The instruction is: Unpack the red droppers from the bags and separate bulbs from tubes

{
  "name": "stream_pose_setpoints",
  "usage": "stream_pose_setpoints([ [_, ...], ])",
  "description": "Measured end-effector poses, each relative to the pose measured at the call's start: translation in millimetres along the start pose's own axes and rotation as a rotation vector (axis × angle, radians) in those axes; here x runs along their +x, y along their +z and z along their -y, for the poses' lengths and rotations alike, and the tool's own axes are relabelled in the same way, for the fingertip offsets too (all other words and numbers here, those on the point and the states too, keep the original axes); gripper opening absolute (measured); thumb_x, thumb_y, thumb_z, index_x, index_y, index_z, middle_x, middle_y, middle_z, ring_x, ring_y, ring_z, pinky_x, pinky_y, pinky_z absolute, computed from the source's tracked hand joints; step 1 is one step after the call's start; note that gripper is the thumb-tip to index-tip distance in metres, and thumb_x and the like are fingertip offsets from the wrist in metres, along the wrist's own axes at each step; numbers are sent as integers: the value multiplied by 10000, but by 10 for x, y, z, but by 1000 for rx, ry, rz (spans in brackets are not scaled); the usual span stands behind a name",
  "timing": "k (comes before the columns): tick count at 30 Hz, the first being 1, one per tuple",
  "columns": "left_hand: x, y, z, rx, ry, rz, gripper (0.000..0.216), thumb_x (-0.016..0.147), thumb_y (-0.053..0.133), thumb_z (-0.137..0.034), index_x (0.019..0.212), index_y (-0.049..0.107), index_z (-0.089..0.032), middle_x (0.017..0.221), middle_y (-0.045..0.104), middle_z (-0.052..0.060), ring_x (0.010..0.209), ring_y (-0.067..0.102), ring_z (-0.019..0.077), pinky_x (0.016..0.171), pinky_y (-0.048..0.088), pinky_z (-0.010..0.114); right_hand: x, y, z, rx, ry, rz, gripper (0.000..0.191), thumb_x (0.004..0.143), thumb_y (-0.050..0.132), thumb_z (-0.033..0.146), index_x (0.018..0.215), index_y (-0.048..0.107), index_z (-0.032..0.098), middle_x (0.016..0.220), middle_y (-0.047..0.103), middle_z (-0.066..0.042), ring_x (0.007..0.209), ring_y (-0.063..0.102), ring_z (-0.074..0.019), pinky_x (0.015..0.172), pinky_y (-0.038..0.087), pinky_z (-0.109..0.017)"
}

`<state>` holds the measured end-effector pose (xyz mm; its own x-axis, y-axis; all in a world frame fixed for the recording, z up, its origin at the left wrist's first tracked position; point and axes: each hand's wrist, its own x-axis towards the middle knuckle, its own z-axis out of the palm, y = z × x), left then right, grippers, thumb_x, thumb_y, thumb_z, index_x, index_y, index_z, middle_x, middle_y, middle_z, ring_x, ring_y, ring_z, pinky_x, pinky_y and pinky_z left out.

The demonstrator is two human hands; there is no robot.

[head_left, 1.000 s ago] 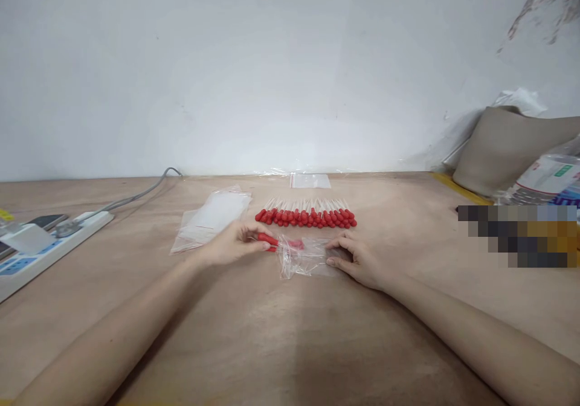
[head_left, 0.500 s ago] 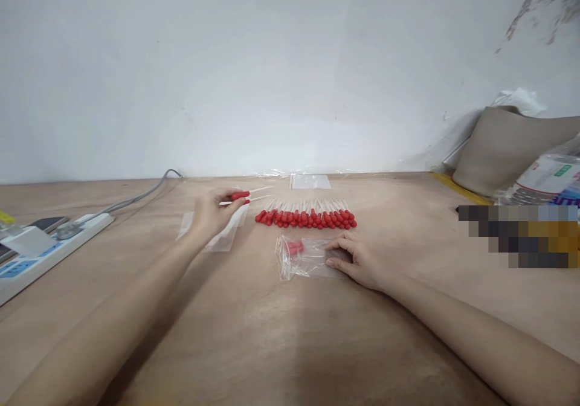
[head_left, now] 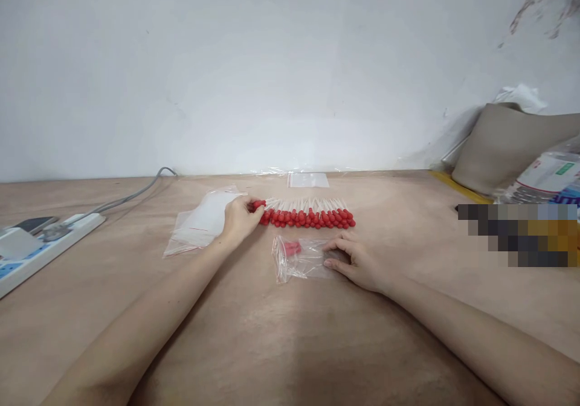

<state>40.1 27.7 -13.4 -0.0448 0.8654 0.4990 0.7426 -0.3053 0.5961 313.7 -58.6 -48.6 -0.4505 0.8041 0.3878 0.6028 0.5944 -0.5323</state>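
Note:
My left hand is closed at the left end of a row of red-headed sticks, pinching red-headed sticks of the same kind. Their red heads show at the fingertips, but how many are held is hidden. The row lies with its red ends toward me and its thin white shafts pointing to the wall. In front of the row lies a clear zip bag with red pieces inside, near its left end. My right hand grips the bag's right end, thumb and fingers curved over the plastic.
Flat zip bags lie in a pile behind my left wrist. Another flat bag rests near the wall. A white power strip with a grey cable is at the left. At the right stand a grey-brown container and a plastic-wrapped bottle.
My left hand has moved right, from above the pile of flat bags to the left end of the row, carrying the sticks. My right hand stays on the bag.

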Motion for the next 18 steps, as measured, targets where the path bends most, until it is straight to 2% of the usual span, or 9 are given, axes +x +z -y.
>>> stream_pose_setpoints([
  [8,9,48,-119,64,131,-26,223,707,536,-274,851,675,-177,801,666,39,712,607,160,688,473,271,-2,3,0,-14,-19,-17,174,771,571,299,910,603,200,862,544,-53,841,506,-178,762,414,-337],
  [13,-38,59,-199,126,170,13,203,717,559,-333,805,678,-193,744,656,28,671,586,154,641,452,262,-2,-2,11,-10,-5,-13,173,771,572,297,908,604,197,866,542,-55,843,506,-179,762,417,-336],
  [15,-40,58,-207,99,161,-11,209,718,565,-351,789,678,-189,756,657,30,675,584,152,635,448,258,-1,-4,15,-12,-5,-10,175,771,572,296,911,604,196,862,540,-56,838,504,-178,759,418,-335],
  [18,-3,44,-180,16,135,-112,219,712,575,-363,746,673,-171,757,657,33,694,586,149,666,449,255,1,-8,25,-16,-10,-11,174,770,572,296,909,605,197,860,542,-56,835,505,-179,758,418,-336],
])
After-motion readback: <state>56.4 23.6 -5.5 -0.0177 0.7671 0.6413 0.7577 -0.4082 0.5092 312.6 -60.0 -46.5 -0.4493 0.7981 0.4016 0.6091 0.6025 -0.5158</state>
